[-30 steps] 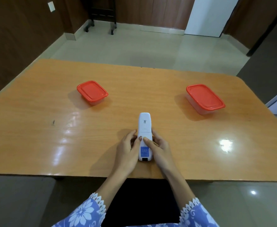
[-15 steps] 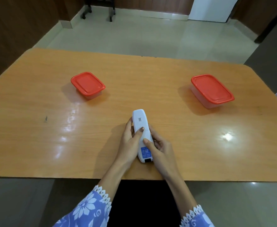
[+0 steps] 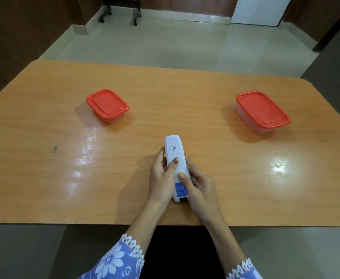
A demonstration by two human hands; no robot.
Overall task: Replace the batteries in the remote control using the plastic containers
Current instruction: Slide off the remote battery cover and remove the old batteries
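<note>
An orange wooden table (image 3: 44,178) stands on pale floor tiles (image 3: 165,43) between dark panelled walls. Left of the remote (image 3: 175,154) sits a small red-lidded container (image 3: 107,104); the left hand (image 3: 162,176) and right hand (image 3: 200,188) clasp the face-down remote near the table's front edge; a larger container (image 3: 262,110) sits right. Compared with earlier, the left thumb has slid up the remote's back.

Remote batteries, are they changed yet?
Not yet. Nothing looks done: both tubs, the left tub and right tub, have their red lids on. In hand: the left hand and right hand hold the remote back-up, thumbs on its cover. Left: open it, swap batteries, close it.
</note>
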